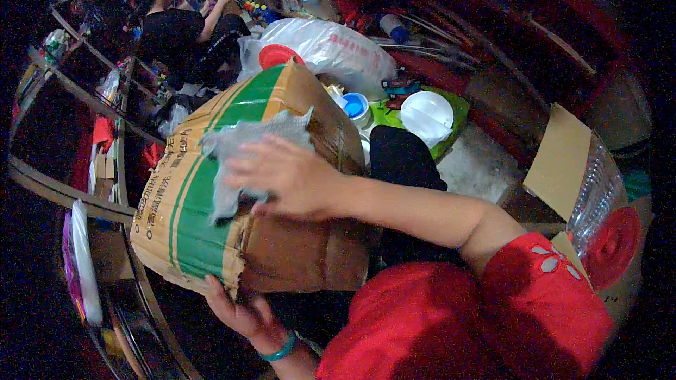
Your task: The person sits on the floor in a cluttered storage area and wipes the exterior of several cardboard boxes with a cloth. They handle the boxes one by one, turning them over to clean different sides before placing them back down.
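Observation:
A cardboard box (317,253) with a green stripe and printed writing stands tilted before me. My right hand (288,179) lies over a grey cloth (285,129), pressing it to the box's striped face; the hand is slightly blurred. Low on the box, my left hand (240,309) holds its torn near edge, with the thumb on the striped side and the other fingers partly hidden beneath. A bangle circles the left wrist.
Behind the box lie a large white plastic bag (332,47), a red round lid (280,56), a blue-and-white tub (355,106) and a white bowl (426,113). Metal shelving (68,190) curves along the left. A person (171,26) sits further back. An opened carton (560,163) stands right.

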### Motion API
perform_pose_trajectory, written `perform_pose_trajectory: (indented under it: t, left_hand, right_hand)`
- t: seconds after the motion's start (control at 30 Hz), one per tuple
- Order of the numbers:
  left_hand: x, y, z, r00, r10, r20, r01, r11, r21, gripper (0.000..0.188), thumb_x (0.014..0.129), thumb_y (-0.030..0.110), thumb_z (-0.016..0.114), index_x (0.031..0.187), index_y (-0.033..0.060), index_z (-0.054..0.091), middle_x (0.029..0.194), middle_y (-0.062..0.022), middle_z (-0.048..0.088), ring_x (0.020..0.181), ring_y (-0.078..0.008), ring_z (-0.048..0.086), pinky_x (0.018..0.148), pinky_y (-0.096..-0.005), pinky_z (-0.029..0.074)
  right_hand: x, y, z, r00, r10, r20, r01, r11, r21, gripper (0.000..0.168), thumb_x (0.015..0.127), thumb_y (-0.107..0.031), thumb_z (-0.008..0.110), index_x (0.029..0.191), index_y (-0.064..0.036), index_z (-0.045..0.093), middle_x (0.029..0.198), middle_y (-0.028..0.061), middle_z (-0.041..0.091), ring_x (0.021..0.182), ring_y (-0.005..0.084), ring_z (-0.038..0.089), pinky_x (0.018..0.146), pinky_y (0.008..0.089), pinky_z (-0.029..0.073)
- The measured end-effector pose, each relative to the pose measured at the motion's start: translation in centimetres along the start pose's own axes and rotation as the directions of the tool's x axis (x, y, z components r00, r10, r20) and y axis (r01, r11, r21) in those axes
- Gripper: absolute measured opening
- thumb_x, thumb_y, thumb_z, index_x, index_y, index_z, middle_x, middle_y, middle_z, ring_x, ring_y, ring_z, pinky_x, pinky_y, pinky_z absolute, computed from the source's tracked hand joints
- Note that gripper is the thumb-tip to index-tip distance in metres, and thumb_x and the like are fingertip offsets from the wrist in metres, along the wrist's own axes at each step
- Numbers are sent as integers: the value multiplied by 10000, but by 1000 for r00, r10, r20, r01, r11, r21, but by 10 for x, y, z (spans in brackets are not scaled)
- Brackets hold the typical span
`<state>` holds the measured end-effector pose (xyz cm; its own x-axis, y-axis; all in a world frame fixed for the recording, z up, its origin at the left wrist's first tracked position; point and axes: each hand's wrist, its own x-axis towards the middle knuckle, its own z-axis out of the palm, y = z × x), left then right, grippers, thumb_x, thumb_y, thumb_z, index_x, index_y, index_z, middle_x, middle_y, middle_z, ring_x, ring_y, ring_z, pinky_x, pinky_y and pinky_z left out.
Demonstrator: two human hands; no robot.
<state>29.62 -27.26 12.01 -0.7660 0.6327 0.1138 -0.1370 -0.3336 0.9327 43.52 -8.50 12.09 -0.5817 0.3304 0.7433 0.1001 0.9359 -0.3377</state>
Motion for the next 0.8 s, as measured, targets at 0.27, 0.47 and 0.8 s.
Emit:
perform_pose_trajectory:
  t: [0.27, 0.47, 0.8]
  left_hand:
    - [17, -5, 8, 976, -102, 195, 152, 952, -265, 350, 902, 176, 427, 1189, -25, 430, 1179, -137, 500, 1054, -246, 511, 901, -387, 422]
    - [29, -6, 9, 979, -96, 178, 141, 956, -258, 352, 909, 191, 422, 1169, -46, 437, 1149, -145, 520, 1033, -244, 525, 893, -387, 425]
    - [20, 4, 25, 983, -43, 180, 70, 987, -148, 313, 881, 159, 475, 1154, 9, 450, 1096, -114, 542, 988, -227, 541, 850, -380, 449]
  right_hand:
    - [-40, 10, 18, 955, 257, -150, -258, 966, 15, 637, 834, -563, 370, 1315, -145, 373, 1398, 112, 269, 1296, 356, 196, 1050, 485, 149]
    - [-55, -66, 53, 998, 61, -2, -60, 995, 82, 626, 758, -434, 524, 1310, -172, 388, 1395, 71, 288, 1283, 334, 235, 1058, 486, 144]
    - [-35, 7, 41, 917, 261, -302, -252, 965, 70, 491, 814, -203, 472, 1279, -66, 397, 1332, 132, 377, 1224, 349, 340, 1017, 414, 277]
